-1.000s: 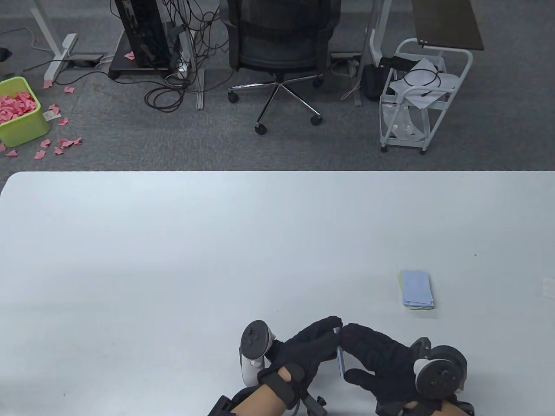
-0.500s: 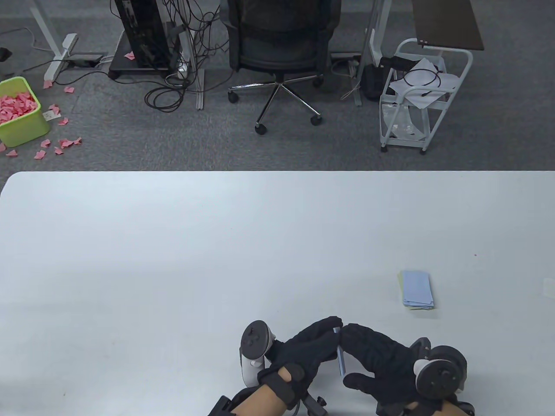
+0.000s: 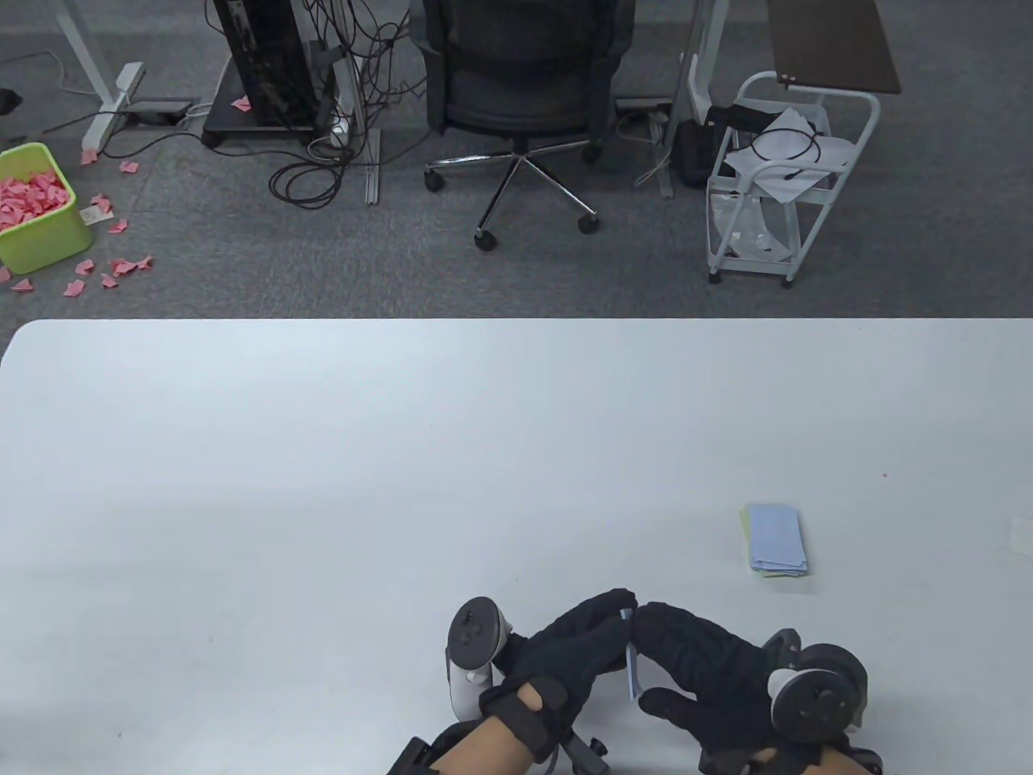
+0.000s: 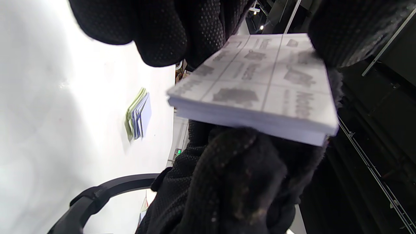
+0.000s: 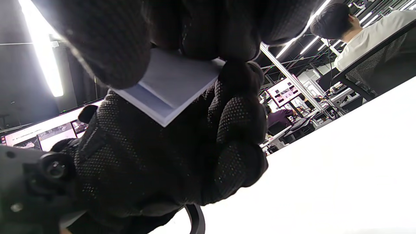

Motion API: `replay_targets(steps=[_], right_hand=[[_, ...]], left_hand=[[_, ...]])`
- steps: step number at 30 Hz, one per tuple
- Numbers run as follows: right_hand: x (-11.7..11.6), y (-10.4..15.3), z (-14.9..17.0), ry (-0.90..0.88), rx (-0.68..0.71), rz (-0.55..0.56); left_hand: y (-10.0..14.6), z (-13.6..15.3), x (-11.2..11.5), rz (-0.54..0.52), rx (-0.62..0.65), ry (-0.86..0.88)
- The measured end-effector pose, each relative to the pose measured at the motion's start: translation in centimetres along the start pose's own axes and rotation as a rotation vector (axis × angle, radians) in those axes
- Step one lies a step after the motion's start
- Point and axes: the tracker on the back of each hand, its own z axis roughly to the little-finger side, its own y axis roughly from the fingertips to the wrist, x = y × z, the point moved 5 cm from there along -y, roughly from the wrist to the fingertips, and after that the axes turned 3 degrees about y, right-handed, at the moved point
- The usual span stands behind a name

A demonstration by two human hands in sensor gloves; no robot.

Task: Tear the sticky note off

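Note:
A pale blue sticky note pad [image 3: 633, 674] is held on edge between both hands, just above the table [image 3: 323, 452] near its front edge. My left hand [image 3: 601, 638] grips the pad from the left and my right hand [image 3: 658, 654] from the right, fingertips meeting at its top. In the left wrist view the pad's [image 4: 260, 87] printed backing faces the camera, with fingers [image 4: 162, 32] above it. In the right wrist view the pad's [image 5: 172, 84] blue face shows, pinched between my fingers [image 5: 227, 26] and thumb.
A small stack of blue and green loose notes [image 3: 775, 540] lies on the table to the right, also in the left wrist view [image 4: 138, 113]. A white scrap [image 3: 1021, 535] sits at the right edge. Beyond the table are a chair [image 3: 516, 89], cart [image 3: 775, 178] and green bin [image 3: 36, 210].

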Motion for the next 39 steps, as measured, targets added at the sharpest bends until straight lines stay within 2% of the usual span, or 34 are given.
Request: replay_targets(steps=[10, 14, 17, 19, 22, 25, 29, 39], right_hand=[[-0.1, -0.1, 0.3, -0.025, -0.062, 0.056], [-0.3, 0.0, 0.4, -0.074, -0.102, 0.088], [-0.3, 0.1, 0.1, -0.03, -0.1, 0.104], [-0.4, 0.1, -0.1, -0.028, -0.094, 0.107], [-0.8, 0.0, -0.6, -0.001, -0.066, 0.096], [-1.0, 0.0, -1.1, 0.01, -0.021, 0.097], [-0.9, 0.0, -1.5, 0.01, 0.007, 0.111], [-0.6, 0.2, -1.8, -0.01, 0.043, 0.127]], left_hand=[[0.1, 0.2, 0.9, -0.027, 0.021, 0.019], [0.3, 0.5, 2.6, 0.025, 0.05, 0.049], [0.6, 0.9, 4.1, 0.073, 0.03, 0.168], [0.5, 0.7, 4.0, 0.038, 0.05, 0.178], [0.5, 0.5, 3.5, 0.003, 0.079, 0.103], [0.8, 0.1, 3.1, -0.032, 0.092, 0.132], [0.9, -0.7, 2.9, -0.054, 0.128, 0.072], [1.0, -1.1, 2.8, -0.057, 0.134, 0.108]])
